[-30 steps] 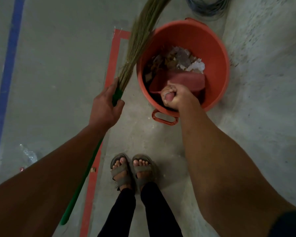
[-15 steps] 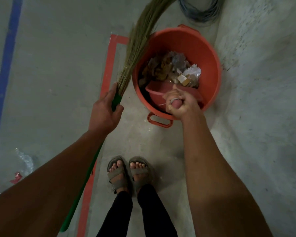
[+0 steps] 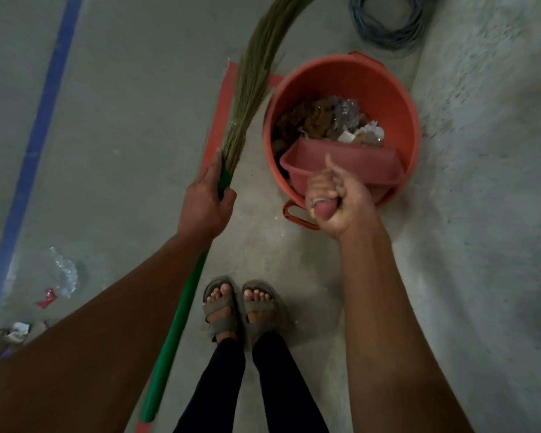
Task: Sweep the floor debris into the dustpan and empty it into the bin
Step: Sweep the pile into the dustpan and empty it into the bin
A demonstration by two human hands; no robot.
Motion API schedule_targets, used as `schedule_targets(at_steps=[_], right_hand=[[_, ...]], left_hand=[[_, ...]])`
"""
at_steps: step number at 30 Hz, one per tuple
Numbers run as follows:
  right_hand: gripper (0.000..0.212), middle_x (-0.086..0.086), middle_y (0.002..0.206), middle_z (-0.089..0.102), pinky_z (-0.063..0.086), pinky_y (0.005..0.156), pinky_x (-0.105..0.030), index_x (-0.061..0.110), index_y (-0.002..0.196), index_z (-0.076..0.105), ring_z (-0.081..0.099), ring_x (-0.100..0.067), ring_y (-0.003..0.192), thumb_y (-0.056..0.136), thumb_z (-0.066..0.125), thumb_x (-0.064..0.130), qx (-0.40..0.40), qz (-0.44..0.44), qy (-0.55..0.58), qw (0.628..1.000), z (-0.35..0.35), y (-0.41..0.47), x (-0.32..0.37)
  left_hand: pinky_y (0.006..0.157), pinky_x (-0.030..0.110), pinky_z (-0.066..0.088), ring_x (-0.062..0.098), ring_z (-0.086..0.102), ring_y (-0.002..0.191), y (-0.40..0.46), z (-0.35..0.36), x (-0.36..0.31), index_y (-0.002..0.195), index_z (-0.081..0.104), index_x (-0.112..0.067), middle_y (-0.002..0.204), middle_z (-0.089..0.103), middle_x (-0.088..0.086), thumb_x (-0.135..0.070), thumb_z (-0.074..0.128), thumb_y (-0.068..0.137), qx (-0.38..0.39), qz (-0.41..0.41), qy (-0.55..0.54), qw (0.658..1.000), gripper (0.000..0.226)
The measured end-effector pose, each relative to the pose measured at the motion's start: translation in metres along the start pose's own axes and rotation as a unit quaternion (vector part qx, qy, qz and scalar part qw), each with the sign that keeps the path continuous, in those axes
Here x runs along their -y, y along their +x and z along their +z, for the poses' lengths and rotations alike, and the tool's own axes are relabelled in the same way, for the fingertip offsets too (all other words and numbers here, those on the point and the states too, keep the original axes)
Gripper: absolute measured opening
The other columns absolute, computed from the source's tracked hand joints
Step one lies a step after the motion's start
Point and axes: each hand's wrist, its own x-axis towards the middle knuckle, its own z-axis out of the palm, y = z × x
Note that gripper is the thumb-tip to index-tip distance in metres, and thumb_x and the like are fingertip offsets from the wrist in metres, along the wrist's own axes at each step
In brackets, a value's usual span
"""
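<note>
Since half a second ago the pink dustpan (image 3: pixel 341 165) has tipped up to show its open tray, its mouth still inside the orange bin (image 3: pixel 397 98), and the debris (image 3: pixel 328 120) lies heaped in the bin at 12 o'clock of it. The right hand (image 3: pixel 338 198) curls round the dustpan's handle at the bin's 6 o'clock rim. The left hand (image 3: pixel 205 201), at 9 o'clock of the bin, grips the broom (image 3: pixel 181 304) where green stick meets bristles.

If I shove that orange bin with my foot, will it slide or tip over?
Probably slides: the bin looks wide and squat on smooth concrete floor. Likely light too, since the rubbish inside looks like paper, leaves and wrappers, so it may skid easily.
</note>
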Motion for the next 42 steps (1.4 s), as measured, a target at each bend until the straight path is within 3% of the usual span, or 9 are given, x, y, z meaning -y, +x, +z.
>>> schedule_targets(at_steps=[6, 12, 15, 20, 24, 29, 32, 36, 42], right_hand=[[0.041, 0.011, 0.043, 0.032, 0.03, 0.029, -0.017, 0.02, 0.072, 0.043, 0.031, -0.005, 0.027, 0.106, 0.046, 0.043, 0.031, -0.031, -0.132, 0.99, 0.01, -0.03, -0.069], [0.04, 0.011, 0.043, 0.028, 0.025, 0.03, -0.018, 0.021, 0.072, 0.044, 0.027, -0.004, 0.028, 0.104, 0.053, 0.043, 0.02, -0.056, -0.261, 0.963, 0.011, -0.003, -0.129], [0.039, 0.01, 0.044, 0.027, 0.026, 0.03, -0.018, 0.021, 0.073, 0.043, 0.026, -0.004, 0.029, 0.104, 0.056, 0.042, 0.026, -0.038, -0.317, 0.947, 0.0, 0.015, -0.16], [0.039, 0.01, 0.044, 0.027, 0.026, 0.03, -0.019, 0.021, 0.072, 0.044, 0.025, -0.004, 0.03, 0.102, 0.059, 0.041, 0.004, -0.007, -0.372, 0.928, -0.029, 0.036, -0.222], [0.039, 0.009, 0.044, 0.027, 0.025, 0.029, -0.018, 0.021, 0.072, 0.044, 0.024, -0.003, 0.03, 0.102, 0.058, 0.041, -0.011, 0.033, -0.393, 0.919, -0.059, 0.05, -0.287], [0.04, 0.009, 0.044, 0.026, 0.024, 0.03, -0.017, 0.021, 0.071, 0.043, 0.023, -0.004, 0.029, 0.104, 0.055, 0.041, -0.014, 0.103, -0.436, 0.894, -0.095, 0.071, -0.37], [0.04, 0.01, 0.044, 0.026, 0.023, 0.029, -0.017, 0.021, 0.071, 0.043, 0.023, -0.003, 0.029, 0.104, 0.053, 0.041, -0.015, 0.129, -0.463, 0.877, -0.108, 0.08, -0.409], [0.039, 0.01, 0.044, 0.026, 0.024, 0.029, -0.018, 0.021, 0.072, 0.043, 0.023, -0.003, 0.03, 0.104, 0.053, 0.042, -0.013, 0.155, -0.501, 0.851, -0.126, 0.089, -0.462], [0.039, 0.009, 0.045, 0.026, 0.024, 0.03, -0.019, 0.021, 0.072, 0.042, 0.022, -0.003, 0.03, 0.104, 0.056, 0.041, -0.023, 0.159, -0.526, 0.835, -0.141, 0.086, -0.509]], left_hand=[[0.097, 0.04, 0.049, 0.04, 0.058, 0.117, -0.014, 0.0, 0.021, 0.165, 0.018, -0.019, 0.143, 0.054, 0.021, -0.022, 0.055, 0.097, 0.045, -0.071, 0.026, 0.996, 0.077], [0.079, 0.044, 0.062, 0.037, 0.069, 0.083, -0.036, 0.02, 0.076, 0.143, 0.051, -0.016, 0.107, 0.068, 0.017, -0.02, 0.052, 0.09, 0.13, -0.227, 0.005, 0.965, 0.053], [0.08, 0.043, 0.062, 0.035, 0.069, 0.085, -0.068, 0.022, 0.113, 0.145, 0.05, -0.019, 0.108, 0.065, 0.012, -0.021, 0.049, 0.083, 0.081, -0.329, -0.071, 0.938, 0.062], [0.103, 0.049, 0.046, 0.046, 0.056, 0.121, -0.136, 0.014, 0.17, 0.15, 0.038, 0.004, 0.136, 0.054, 0.026, -0.019, 0.05, 0.097, -0.043, -0.477, -0.095, 0.873, 0.058], [0.105, 0.048, 0.04, 0.045, 0.05, 0.124, -0.188, -0.009, 0.202, 0.163, 0.01, -0.001, 0.148, 0.038, 0.026, -0.014, 0.041, 0.103, -0.1, -0.444, -0.108, 0.884, 0.068], [0.101, 0.048, 0.042, 0.046, 0.051, 0.122, -0.231, -0.02, 0.282, 0.163, 0.015, -0.007, 0.145, 0.043, 0.026, -0.015, 0.043, 0.102, -0.051, -0.402, -0.09, 0.91, 0.068], [0.106, 0.048, 0.041, 0.046, 0.049, 0.128, -0.255, -0.036, 0.328, 0.163, 0.015, -0.005, 0.143, 0.044, 0.027, -0.013, 0.045, 0.1, -0.028, -0.464, -0.099, 0.88, 0.07], [0.102, 0.05, 0.043, 0.046, 0.051, 0.123, -0.304, -0.06, 0.372, 0.162, 0.015, -0.005, 0.142, 0.043, 0.026, -0.014, 0.04, 0.102, -0.111, -0.506, -0.122, 0.847, 0.066], [0.095, 0.046, 0.045, 0.042, 0.053, 0.117, -0.362, -0.073, 0.405, 0.164, 0.018, -0.013, 0.142, 0.048, 0.021, -0.021, 0.044, 0.104, -0.14, -0.362, -0.089, 0.917, 0.065]])
